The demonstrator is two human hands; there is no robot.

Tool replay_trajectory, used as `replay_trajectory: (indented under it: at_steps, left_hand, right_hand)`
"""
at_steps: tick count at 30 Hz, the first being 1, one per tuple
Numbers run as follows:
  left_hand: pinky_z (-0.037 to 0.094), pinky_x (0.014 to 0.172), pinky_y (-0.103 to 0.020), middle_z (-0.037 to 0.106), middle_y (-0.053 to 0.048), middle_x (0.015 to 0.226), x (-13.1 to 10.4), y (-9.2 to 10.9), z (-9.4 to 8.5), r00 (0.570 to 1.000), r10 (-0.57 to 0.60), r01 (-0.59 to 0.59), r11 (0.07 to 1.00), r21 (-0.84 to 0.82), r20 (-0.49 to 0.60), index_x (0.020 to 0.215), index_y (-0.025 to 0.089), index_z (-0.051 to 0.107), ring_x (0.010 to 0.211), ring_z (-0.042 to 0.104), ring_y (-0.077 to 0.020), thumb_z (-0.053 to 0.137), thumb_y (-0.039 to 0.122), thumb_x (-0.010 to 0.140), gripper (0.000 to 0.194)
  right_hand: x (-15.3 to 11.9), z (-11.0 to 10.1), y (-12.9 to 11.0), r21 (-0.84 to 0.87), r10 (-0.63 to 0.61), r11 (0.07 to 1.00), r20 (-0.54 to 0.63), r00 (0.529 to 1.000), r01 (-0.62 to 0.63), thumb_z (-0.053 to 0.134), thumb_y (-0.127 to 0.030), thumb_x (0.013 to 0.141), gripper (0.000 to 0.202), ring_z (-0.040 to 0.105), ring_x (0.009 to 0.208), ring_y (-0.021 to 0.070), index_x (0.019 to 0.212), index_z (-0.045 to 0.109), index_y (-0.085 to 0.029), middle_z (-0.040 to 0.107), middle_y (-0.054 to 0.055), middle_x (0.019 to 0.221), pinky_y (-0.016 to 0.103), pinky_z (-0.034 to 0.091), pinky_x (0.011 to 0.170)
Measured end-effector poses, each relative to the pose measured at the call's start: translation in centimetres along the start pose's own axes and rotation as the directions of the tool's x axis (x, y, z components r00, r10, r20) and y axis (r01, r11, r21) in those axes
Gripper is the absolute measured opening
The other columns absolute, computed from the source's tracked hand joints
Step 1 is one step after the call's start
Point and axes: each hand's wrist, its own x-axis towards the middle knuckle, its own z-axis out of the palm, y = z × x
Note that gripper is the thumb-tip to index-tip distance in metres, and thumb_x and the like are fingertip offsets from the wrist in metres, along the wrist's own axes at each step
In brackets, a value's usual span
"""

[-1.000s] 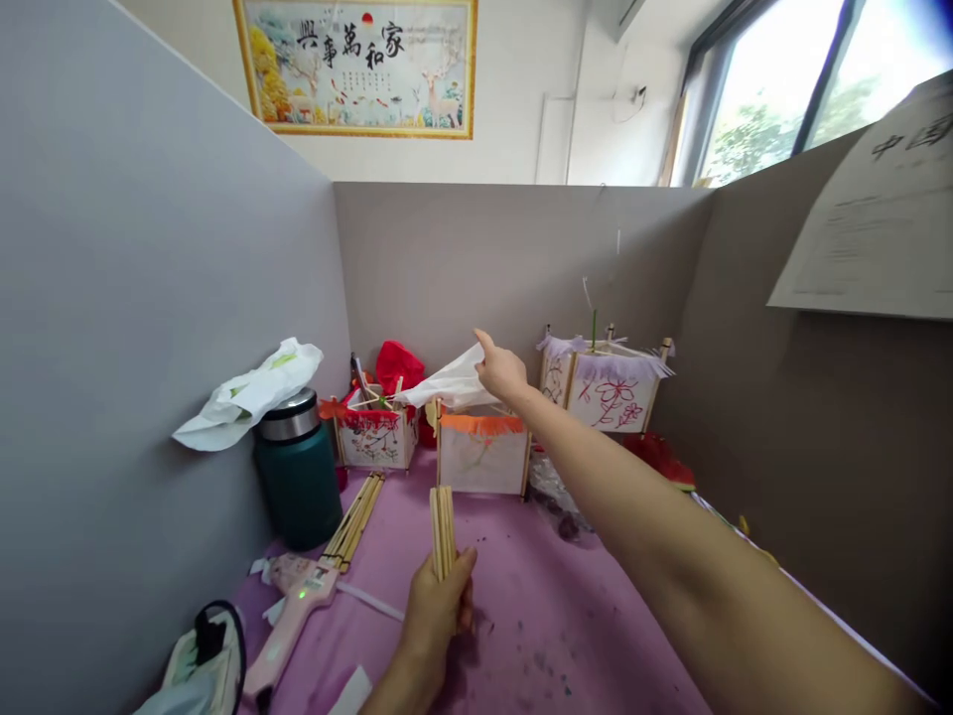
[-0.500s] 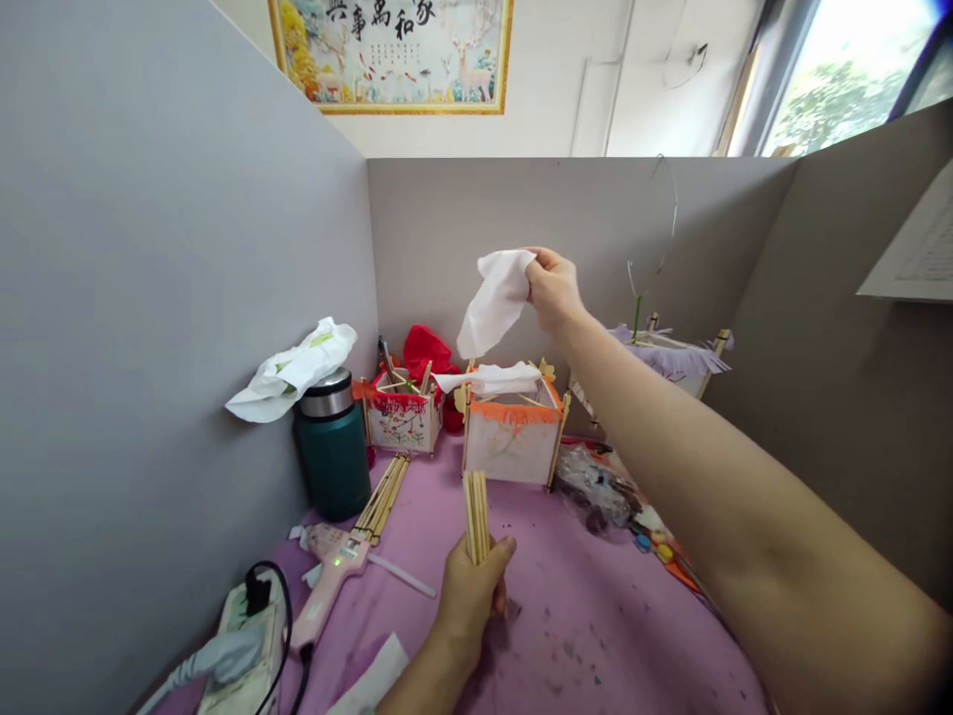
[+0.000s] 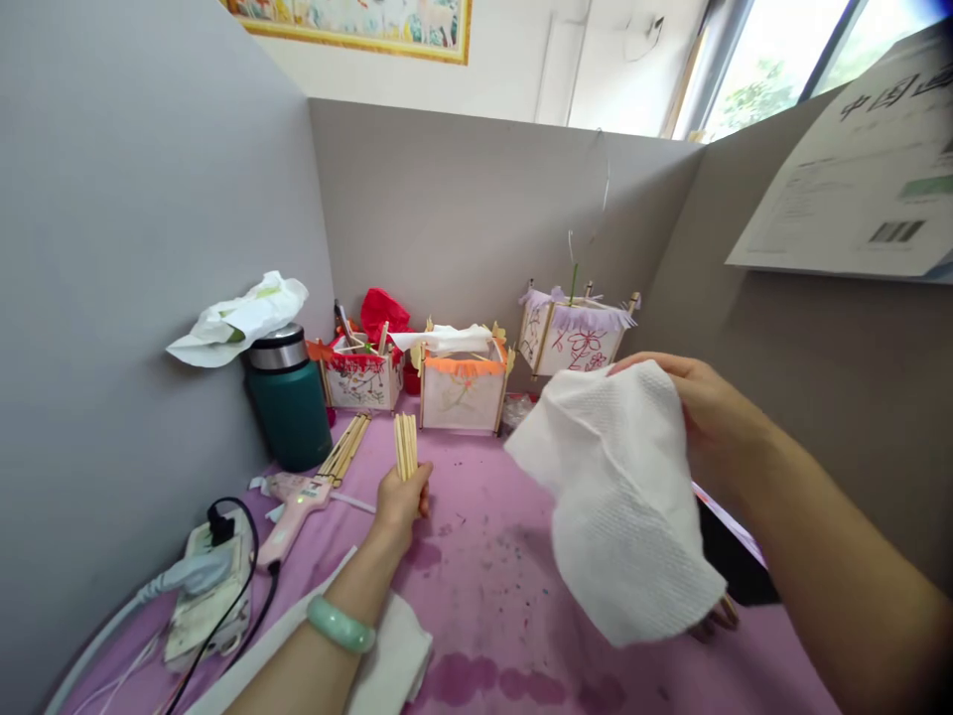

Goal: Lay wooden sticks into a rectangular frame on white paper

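The left hand (image 3: pixel 400 499) has its grip clamped around a bundle of wooden sticks (image 3: pixel 406 444), held roughly upright over the purple table (image 3: pixel 483 556). The right hand (image 3: pixel 704 402) has its grip pinched on the upper edge of a white paper towel (image 3: pixel 625 506), which hangs well right of the sticks.

Bright window (image 3: pixel 778 70) glare, upper right.

White tissue (image 3: pixel 625 516), tan sticks (image 3: pixel 406 445), purple cloth (image 3: pixel 483 566) with darker blotches.
Lilac-fringed lantern (image 3: pixel 577 348) bears red florals; glue gun (image 3: pixel 292 521) is pink, bottle (image 3: pixel 289 412) teal and silver, bangle (image 3: pixel 340 624) pale green.
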Motion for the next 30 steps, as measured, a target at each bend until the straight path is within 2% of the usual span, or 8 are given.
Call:
replay_trajectory:
  at_steps: [4,8,11,15,18,21,26,30]
  left_hand:
    - [0.027,0.031,-0.018,0.044,0.010,0.044,0.2,0.1,-0.1,1.000,0.017,-0.016,0.999,0.038,-0.025,0.071,0.019,0.047,0.029,0.037,-0.0054,0.065,0.039,0.064,0.028]
    - [0.026,0.032,-0.018,0.045,0.009,0.045,-0.3,0.3,-0.2,0.999,0.016,-0.021,0.996,0.086,0.049,0.071,0.019,0.048,0.030,0.037,-0.0054,0.065,0.042,0.063,0.030]
    - [0.025,0.032,-0.019,0.055,0.004,0.054,-0.5,0.3,-0.1,0.993,0.010,-0.029,0.987,0.159,0.121,0.075,0.017,0.051,0.031,0.037,-0.0048,0.063,0.046,0.066,0.032]
    - [0.028,0.033,-0.021,0.065,-0.003,0.071,-0.3,0.5,-0.3,0.991,0.021,-0.061,0.947,0.314,0.130,0.081,0.017,0.052,0.030,0.038,-0.0052,0.057,0.047,0.071,0.032]
    - [0.027,0.033,-0.023,0.061,0.000,0.058,-0.1,1.1,-0.7,0.990,0.041,-0.103,0.867,0.488,0.137,0.078,0.018,0.056,0.029,0.039,-0.0088,0.059,0.046,0.069,0.030]
    - [0.030,0.039,-0.024,0.056,0.000,0.050,0.0,1.5,-1.4,0.979,0.074,-0.184,0.723,0.666,0.190,0.069,0.019,0.060,0.039,0.050,-0.0152,0.067,0.037,0.061,0.021]
    - [0.037,0.056,-0.025,0.065,-0.004,0.063,-0.3,0.9,-1.4,0.947,0.097,-0.315,0.466,0.827,0.306,0.067,0.020,0.063,0.068,0.061,-0.0223,0.063,0.015,0.058,0.010]
    - [0.040,0.066,-0.028,0.070,-0.010,0.080,-0.5,0.5,-0.8,0.935,0.086,-0.353,0.325,0.877,0.345,0.080,0.018,0.066,0.080,0.063,-0.0247,0.055,0.014,0.066,0.018]
  right_hand:
    - [-1.9,-0.7,-1.5,0.042,0.235,0.960,0.410,0.881,-0.275,0.064,-0.041,0.073,0.024,0.060,0.053,0.0124,0.084,0.072,-0.022,0.069,0.006,0.073,0.027,0.039,0.047]
    - [-4.9,6.1,-1.6,-0.095,0.032,0.995,0.578,0.815,0.029,0.056,-0.029,0.079,0.021,0.064,0.075,0.0191,0.093,0.071,-0.023,0.069,0.006,0.092,0.029,0.047,0.062]
    - [-7.7,10.6,-0.6,-0.079,-0.045,0.986,0.719,0.694,0.146,0.059,-0.029,0.078,0.060,0.062,0.087,0.0211,0.136,0.041,-0.029,0.063,0.008,0.115,0.035,0.046,0.078]
    - [-11.0,10.9,0.9,-0.230,0.066,0.959,0.753,0.655,0.167,0.056,-0.036,0.082,0.055,0.061,0.089,0.0220,0.134,0.042,-0.027,0.063,0.009,0.112,0.034,0.043,0.080]
    - [-13.6,9.2,1.9,-0.332,0.140,0.915,0.793,0.593,0.228,0.073,-0.040,0.066,0.062,0.058,0.095,0.0253,0.123,0.053,-0.026,0.060,0.008,0.111,0.034,0.042,0.080]
    - [-16.2,8.3,2.8,-0.351,0.152,0.914,0.764,0.628,0.205,0.077,-0.034,0.062,0.061,0.054,0.100,0.0229,0.118,0.054,-0.028,0.056,0.005,0.113,0.030,0.041,0.081]
    - [-18.4,9.1,4.0,-0.418,0.153,0.887,0.664,0.732,0.194,0.056,-0.021,0.082,0.006,0.052,0.090,0.0174,0.086,0.061,-0.020,0.058,0.003,0.094,0.026,0.039,0.075]
    - [-18.4,9.3,3.4,-0.342,0.101,0.922,0.662,0.743,0.179,0.049,-0.020,0.087,0.012,0.054,0.079,0.0133,0.080,0.059,-0.018,0.059,0.002,0.087,0.023,0.039,0.069]
